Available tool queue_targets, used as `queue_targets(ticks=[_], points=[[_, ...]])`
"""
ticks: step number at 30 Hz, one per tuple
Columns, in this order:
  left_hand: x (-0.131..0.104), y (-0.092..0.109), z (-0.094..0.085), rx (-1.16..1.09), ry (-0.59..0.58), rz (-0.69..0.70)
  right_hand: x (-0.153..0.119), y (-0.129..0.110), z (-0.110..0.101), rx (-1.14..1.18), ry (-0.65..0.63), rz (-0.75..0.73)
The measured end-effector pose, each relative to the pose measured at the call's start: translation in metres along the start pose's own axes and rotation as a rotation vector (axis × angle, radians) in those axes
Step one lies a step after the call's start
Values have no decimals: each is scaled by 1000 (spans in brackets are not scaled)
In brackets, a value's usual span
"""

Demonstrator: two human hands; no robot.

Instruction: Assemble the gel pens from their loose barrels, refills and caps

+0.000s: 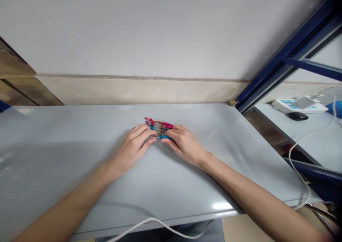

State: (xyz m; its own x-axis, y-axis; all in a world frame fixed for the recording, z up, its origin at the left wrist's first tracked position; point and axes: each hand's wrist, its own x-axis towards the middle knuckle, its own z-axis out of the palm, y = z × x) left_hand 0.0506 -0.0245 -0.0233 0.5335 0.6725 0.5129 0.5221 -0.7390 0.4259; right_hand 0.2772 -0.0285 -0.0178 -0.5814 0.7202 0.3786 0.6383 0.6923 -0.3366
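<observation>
Several slim pens [159,127] with clear barrels and pink or blue parts lie side by side on the grey table [149,185]. My left hand [135,142] curls over their left ends, its thumb and fingers closed around them. At the right ends, my right hand [184,142] is closed on the pens too, its thumb near a blue grip at the front. Pink ends stick out at the back left, beyond my left fingers. My palms and fingers hide part of the pens.
A white cable [152,219] crosses the table's front edge. At the right, past a blue metal frame [283,60], another surface holds a white device [300,104] and a black mouse [298,116]. Behind the table stands a wall [139,35].
</observation>
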Motion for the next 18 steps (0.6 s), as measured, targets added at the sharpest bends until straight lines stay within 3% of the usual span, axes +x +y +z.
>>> queue_targets(ticks=[4, 10, 15, 18], points=[[-3, -1, 0, 90, 10, 2, 0, -3, 3, 69, -22, -20], [-9, -5, 2, 63, -70, -150, -2, -5, 5, 58, 64, -26], [-10, -4, 3, 106, -76, -163, -1, -3, 2, 88, 43, -8], [-9, -3, 2, 127, -102, -168, 0, -5, 4, 157, 125, 17]])
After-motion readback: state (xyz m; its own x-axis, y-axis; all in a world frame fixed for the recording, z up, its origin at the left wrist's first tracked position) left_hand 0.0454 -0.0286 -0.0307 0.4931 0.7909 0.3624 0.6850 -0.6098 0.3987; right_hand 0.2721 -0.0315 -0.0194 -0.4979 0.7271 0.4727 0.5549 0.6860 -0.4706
